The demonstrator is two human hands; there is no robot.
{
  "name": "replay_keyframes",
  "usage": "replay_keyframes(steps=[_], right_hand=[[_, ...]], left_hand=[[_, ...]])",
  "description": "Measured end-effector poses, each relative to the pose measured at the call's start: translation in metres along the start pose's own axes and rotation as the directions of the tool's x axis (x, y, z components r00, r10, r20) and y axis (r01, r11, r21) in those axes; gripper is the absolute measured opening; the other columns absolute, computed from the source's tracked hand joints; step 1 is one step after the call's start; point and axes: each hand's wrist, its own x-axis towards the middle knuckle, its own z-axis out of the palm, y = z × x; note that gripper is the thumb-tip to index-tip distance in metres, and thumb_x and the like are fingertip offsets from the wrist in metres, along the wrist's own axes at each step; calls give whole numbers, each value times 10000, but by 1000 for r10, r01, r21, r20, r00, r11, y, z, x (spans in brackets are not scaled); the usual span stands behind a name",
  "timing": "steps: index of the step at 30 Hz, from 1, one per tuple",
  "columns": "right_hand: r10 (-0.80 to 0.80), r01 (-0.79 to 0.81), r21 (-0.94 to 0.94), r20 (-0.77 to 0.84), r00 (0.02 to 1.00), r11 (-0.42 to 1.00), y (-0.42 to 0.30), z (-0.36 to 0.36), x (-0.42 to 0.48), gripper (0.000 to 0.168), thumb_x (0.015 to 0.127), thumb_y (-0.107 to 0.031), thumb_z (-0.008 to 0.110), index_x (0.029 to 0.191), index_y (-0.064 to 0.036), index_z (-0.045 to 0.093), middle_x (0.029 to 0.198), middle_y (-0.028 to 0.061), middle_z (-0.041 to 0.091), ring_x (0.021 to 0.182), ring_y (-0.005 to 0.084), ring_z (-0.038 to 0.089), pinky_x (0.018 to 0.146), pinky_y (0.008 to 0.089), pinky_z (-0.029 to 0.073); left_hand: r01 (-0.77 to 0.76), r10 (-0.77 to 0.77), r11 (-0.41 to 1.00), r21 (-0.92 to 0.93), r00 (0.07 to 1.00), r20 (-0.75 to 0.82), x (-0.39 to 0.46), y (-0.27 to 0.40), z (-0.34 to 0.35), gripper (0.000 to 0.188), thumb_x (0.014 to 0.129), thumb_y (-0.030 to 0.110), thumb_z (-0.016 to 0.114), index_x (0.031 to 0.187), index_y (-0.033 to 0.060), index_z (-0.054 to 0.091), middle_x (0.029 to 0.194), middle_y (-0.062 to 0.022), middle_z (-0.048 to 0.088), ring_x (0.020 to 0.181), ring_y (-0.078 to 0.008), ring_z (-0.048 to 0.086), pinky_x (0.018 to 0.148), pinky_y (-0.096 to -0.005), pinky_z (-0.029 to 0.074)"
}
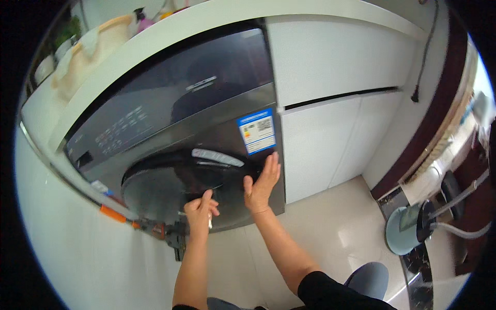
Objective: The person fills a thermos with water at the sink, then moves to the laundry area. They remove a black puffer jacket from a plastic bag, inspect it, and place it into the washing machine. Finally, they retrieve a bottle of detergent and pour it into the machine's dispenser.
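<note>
A dark grey front-loading washing machine (267,186) is in front of me, built in beneath a white countertop. Its round door (155,190) looks shut, with a strip bearing writing (217,157) along the upper rim. My left hand (200,209) is before the lower part of the door, thumb up and fingers curled. A small white thing (210,222) shows below those fingers; whether the hand grips it is unclear. My right hand (264,184) has its fingers spread at the door's right side, just below a blue-and-white energy label (256,131); contact with the machine cannot be made out.
White cabinets (341,62) adjoin the machine on the right. An orange-and-grey stick-like appliance (155,229) leans at the left. On the countertop (232,11) are a cream container (112,35) and a purple spray bottle (143,21). A round-based device with tubes (405,230) stands on the right.
</note>
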Motion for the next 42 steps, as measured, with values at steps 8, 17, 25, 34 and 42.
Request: replay_keyframes(steps=[8,17,25,34,42], right_hand=[[-25,26,-57,5,1000,998,9,4,2,664,899,-432,371,1365,18,226,1416,216,213,1313,364,193,1066,488,126],[-46,12,-236,-137,990,972,91,-68,128,619,848,-246,531,1372,-52,265,1434,165,236,1343,313,173,1073,496,75],[-224,460,-593,430,875,661,113,-161,231,437,791,-414,591,1074,-87,527,1011,73,536,1048,247,488,1031,441,238],[-38,603,-556,717,697,572,42,-228,209,328,739,-168,659,1000,-63,491,954,108,542,985,266,529,815,366,456],[171,598,-517,825,538,612,-21,-241,179,302,830,-282,574,944,-27,457,724,100,623,674,272,641,573,374,502]], left_hand=[[-45,45,999,4,999,-18,5,2,12,436,860,278,600,543,-21,583,439,-98,542,309,-67,380,341,-205,240],[-43,32,997,61,984,177,-3,13,-36,328,869,233,576,650,-6,626,487,-15,513,440,-35,422,423,-202,271],[-496,476,828,261,868,140,-27,96,-29,275,856,157,583,640,-9,618,529,-24,530,506,-63,478,483,-233,369],[-668,980,36,743,169,104,64,282,-40,111,821,92,568,894,22,614,799,-100,528,761,-239,536,723,-313,427],[-350,968,-90,932,190,165,157,303,-45,365,895,317,459,792,4,618,752,-132,570,767,-297,520,707,-388,400]])
